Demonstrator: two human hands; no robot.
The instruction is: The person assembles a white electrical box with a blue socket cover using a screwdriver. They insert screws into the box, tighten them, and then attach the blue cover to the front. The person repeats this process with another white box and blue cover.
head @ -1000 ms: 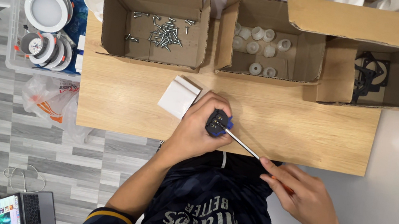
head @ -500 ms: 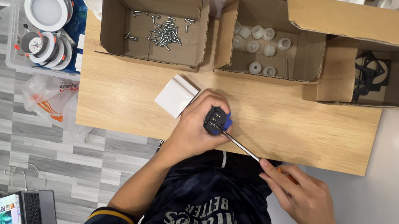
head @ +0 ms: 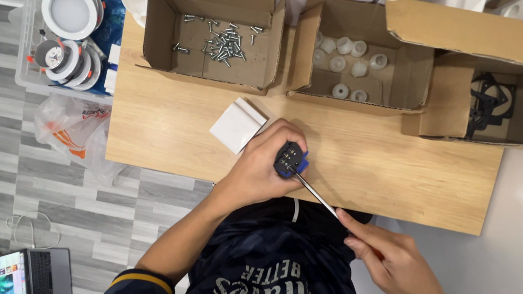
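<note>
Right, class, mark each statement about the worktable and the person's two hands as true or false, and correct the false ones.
1. The left hand grips a small black and blue part over the wooden table. True.
2. The right hand holds a hammer. False: it holds a screwdriver whose tip meets the part.
3. The left cardboard box holds loose screws. True.
4. The middle box holds screws too. False: it holds small white caps.
5. A white block lies on the table beside the left hand. True.
6. The plastic bin of round white lamps stands on the table. False: it stands on the floor, left of the table.
</note>
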